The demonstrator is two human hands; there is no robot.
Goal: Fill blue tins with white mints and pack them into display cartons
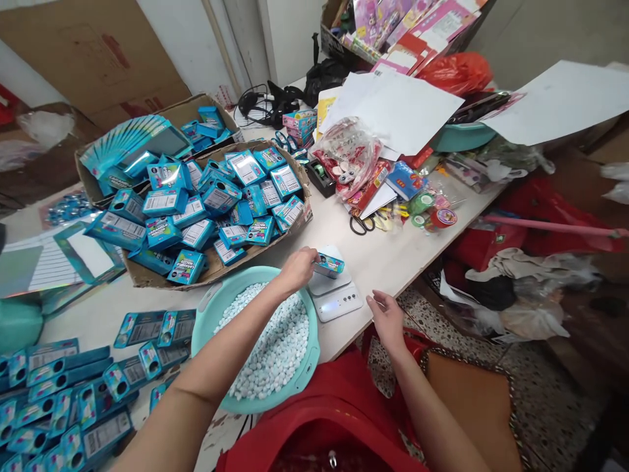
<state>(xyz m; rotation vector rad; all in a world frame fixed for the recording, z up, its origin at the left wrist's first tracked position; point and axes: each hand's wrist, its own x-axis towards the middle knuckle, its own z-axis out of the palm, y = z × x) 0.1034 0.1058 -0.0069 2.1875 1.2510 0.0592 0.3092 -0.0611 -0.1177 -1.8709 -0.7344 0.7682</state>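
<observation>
left hand (299, 270), frame centre: pinching blue box (331, 265) at scale (339, 304) | right hand (387, 317), right of centre: loosely spread, near scale | basin (311, 368) of candies (282, 347), lower centre

the left arm (211, 367) runs bare from the lower left up to the right, a crease showing at the elbow. the left hand (297, 270) is turned back upward, its fingers bent and drawn together at the tips. the right arm (432, 406), also bare, slants in from the lower right. the right hand (387, 321) sits nearer the body, apart from the other, its fingers loosely spread and slightly curled.
</observation>
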